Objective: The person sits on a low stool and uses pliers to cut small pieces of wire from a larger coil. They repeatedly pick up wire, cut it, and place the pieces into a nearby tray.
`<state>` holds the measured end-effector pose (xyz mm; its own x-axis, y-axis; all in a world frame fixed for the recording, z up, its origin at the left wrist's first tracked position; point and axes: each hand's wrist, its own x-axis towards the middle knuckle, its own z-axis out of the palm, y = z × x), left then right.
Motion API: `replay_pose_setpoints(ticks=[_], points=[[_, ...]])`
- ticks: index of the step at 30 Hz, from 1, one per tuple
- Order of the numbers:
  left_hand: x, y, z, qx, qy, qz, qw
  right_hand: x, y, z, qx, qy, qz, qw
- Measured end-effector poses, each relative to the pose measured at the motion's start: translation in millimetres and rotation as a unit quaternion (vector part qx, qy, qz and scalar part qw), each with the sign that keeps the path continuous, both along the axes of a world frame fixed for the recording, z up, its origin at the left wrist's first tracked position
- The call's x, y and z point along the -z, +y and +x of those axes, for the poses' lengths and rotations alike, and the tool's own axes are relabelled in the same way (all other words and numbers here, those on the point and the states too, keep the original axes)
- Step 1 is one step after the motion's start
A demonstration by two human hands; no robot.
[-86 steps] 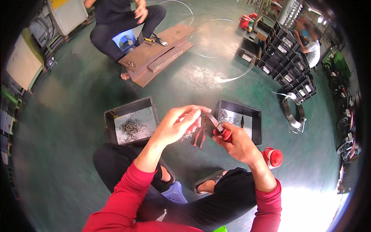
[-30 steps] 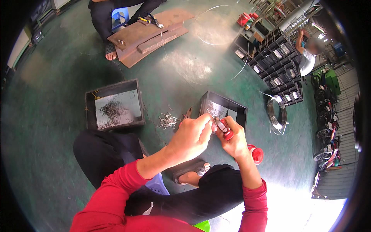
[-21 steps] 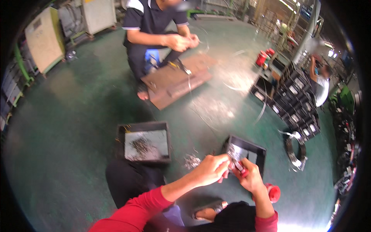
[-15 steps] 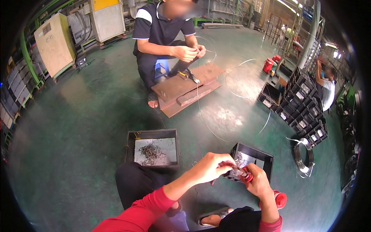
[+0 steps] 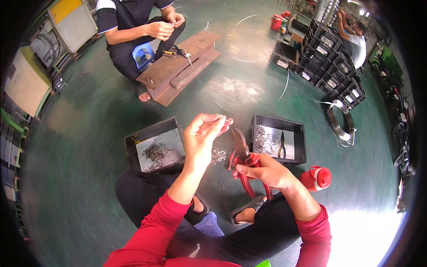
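My right hand is wrapped round red-handled pliers, whose metal jaws point up and away from me. Pinched between the thumb and fingers of my left hand is a small piece of wire, just left of the plier jaws and apart from them. A black box stands to the left of my left hand, with a heap of small bent wire pieces inside. In another black box, beyond my right hand, lie more wire pieces and a second pair of pliers.
A red jug stands right of my right hand. Loose wire bits lie on the floor between the boxes. Ahead, a seated person works above a rusty steel plate. Black crates and a wire coil are at the right.
My hands have moved apart: the left has drawn away from the pliers with the small wire piece, and the right holds the pliers lower. My view has swung right and downward.
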<state>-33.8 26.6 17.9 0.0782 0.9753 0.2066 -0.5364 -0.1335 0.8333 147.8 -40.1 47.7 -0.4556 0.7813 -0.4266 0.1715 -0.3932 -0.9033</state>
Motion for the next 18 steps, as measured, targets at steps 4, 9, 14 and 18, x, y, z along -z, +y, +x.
replay_pose_setpoints(ticks=[4, 9, 14, 18], points=[[2.5, -4.7, 5.5, -0.017, 0.008, 0.039, 0.999, 0.6, 6.2, -1.3, 0.006, 0.030, -0.028, 0.999], [8.2, -4.8, 7.5, -0.037, 0.015, 0.074, 0.996, 1.0, 8.1, -1.6, 0.008, 0.038, -0.032, 0.999], [11.5, -3.3, 9.2, -0.036, -0.001, 0.093, 0.995, -0.2, 8.4, 0.8, 0.013, 0.044, -0.039, 0.998], [13.3, -2.8, 9.8, -0.043, 0.016, 0.112, 0.993, -3.2, 7.9, 2.1, 0.016, 0.036, -0.041, 0.998]])
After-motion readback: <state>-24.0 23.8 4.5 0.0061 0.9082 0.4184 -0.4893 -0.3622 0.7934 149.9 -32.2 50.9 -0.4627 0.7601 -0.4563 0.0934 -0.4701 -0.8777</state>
